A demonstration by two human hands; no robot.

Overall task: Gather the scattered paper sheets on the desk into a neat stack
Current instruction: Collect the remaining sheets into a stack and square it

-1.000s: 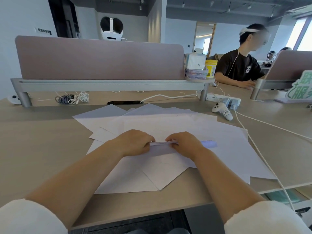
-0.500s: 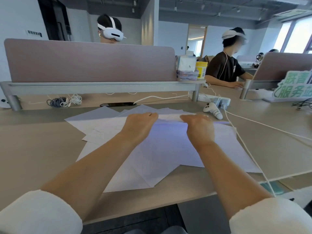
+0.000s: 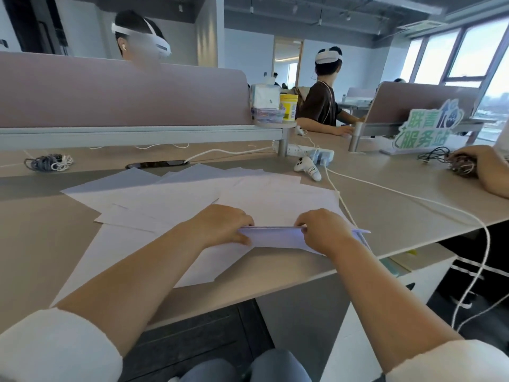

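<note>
Open-plan office, light beige wooden desk [image 3: 41,244], with a mauve fabric divider panel [image 3: 124,95] behind it above a grey metal shelf [image 3: 137,135]. On the shelf's right end is a clear plastic box [image 3: 267,115] holding small colourful items, too small to tell what. A white tissue pack [image 3: 265,96] sits on top of the box. A yellow round plastic tub [image 3: 288,107], lid on, stands just beside the box on its right.

Left hand [image 3: 223,224] and right hand [image 3: 322,230] both grip a thin bundle of white paper sheets [image 3: 275,237], one hand at each end. Fingers are curled over its top edge, and the left thumb presses on its near face. The bundle is tilted up on its long edge, and its bottom rests on loose white paper sheets [image 3: 165,197] fanned and overlapping across the desk centre.

Both forearms are bare and stretched forward, knuckles up, with white sleeves at the elbows. A white handheld controller [image 3: 307,168] lies near the sheets' far right corner. A white cable [image 3: 413,199] runs along their right side.
</note>
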